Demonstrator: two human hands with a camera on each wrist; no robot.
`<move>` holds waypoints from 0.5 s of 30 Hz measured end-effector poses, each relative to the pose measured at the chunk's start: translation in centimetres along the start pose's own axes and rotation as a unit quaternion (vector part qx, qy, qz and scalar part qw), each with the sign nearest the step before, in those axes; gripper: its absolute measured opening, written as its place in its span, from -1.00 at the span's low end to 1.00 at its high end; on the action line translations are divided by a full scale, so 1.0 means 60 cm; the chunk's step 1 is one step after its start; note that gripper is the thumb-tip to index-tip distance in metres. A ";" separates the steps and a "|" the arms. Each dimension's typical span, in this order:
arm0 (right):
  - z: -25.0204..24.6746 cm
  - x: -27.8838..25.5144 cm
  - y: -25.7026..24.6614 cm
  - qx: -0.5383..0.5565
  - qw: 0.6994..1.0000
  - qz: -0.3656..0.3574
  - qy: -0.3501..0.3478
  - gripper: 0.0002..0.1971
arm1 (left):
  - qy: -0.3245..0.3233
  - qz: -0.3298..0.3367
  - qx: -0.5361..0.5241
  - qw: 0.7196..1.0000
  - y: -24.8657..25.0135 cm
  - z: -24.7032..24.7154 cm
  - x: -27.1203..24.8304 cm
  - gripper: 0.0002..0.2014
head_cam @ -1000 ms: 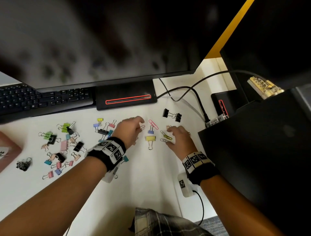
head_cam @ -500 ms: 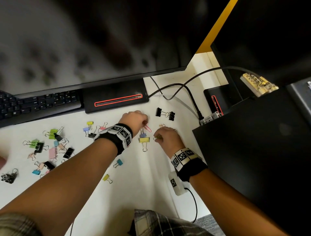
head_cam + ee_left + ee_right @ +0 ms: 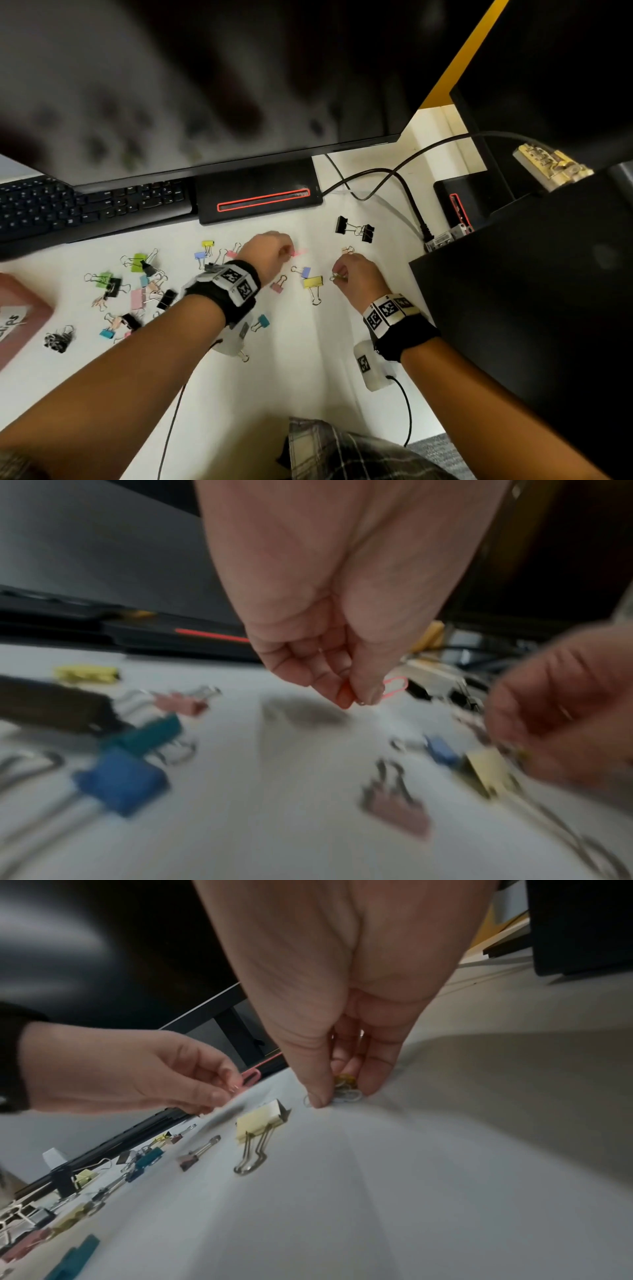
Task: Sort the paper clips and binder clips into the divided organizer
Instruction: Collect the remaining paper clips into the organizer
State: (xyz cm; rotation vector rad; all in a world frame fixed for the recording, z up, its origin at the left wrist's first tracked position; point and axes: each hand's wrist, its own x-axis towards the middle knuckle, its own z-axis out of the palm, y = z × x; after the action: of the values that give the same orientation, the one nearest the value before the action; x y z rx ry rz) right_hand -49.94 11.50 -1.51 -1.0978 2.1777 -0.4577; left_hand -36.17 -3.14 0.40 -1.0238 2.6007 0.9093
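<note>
Early going | left hand (image 3: 270, 251) pinches pink paper clip (image 3: 395, 686) | right hand (image 3: 356, 274) pinches small paper clips (image 3: 346, 1089) on desk (image 3: 301, 359) | binder clips (image 3: 137, 291) lie scattered, unsorted | organizer not clearly seen

On the white desk (image 3: 301, 359): scattered small coloured binder clips (image 3: 137, 291) at left, beside the pink box (image 3: 20, 308). Yellow binder clip (image 3: 313, 282) between left hand (image 3: 270, 253) and right hand (image 3: 352, 274). Behind them, 2 black binder clips (image 3: 354, 229) (touching). Black keyboard (image 3: 85, 209) far left, under the dark monitor (image 3: 205, 85).
</note>
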 end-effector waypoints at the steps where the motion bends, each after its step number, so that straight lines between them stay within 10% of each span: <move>1: 0.001 -0.004 -0.001 0.003 1.000 0.000 -0.001 -0.86 | 0.025 0.001 -0.014 1.000 -0.008 -0.015 -0.008 -0.91; 15: 0.025 -0.046 -0.002 -0.070 0.997 0.012 -0.007 -0.85 | 0.199 -0.190 -0.184 0.944 -0.163 -0.080 -0.265 -0.98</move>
State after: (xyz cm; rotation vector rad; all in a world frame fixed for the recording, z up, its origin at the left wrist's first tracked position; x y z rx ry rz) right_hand -47.65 13.62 -1.45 -1.1444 2.2357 -0.2891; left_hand -17.67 -2.94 5.82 -1.9084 2.4217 1.2124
